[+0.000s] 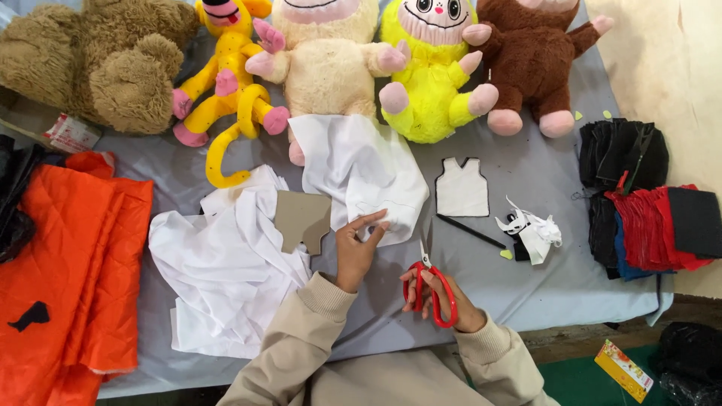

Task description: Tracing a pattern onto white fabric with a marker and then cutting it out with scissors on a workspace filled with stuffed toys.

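L hand (356, 248) flat, open on white cloth (368, 177); R hand (444, 297) grips red scissors (430, 289).

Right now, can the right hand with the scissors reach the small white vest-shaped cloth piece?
Probably yes. The right hand holds the red scissors, and the vest-shaped piece lies flat just beyond it. Only a thin black pencil lies between; nothing covers the piece.

**Soft, Even Daylight Over the Tabletop**

Bright and diffuse throughout, with no glare or hard highlights. Faint, soft-edged shadows only, just beneath the hands and under the plush toys (421, 68) at the far edge. Sharp in the centre, slightly softer toward the corners. Mild wide-angle bending at the left and right borders. Darker in the near right corner, below the tabletop (526, 286).
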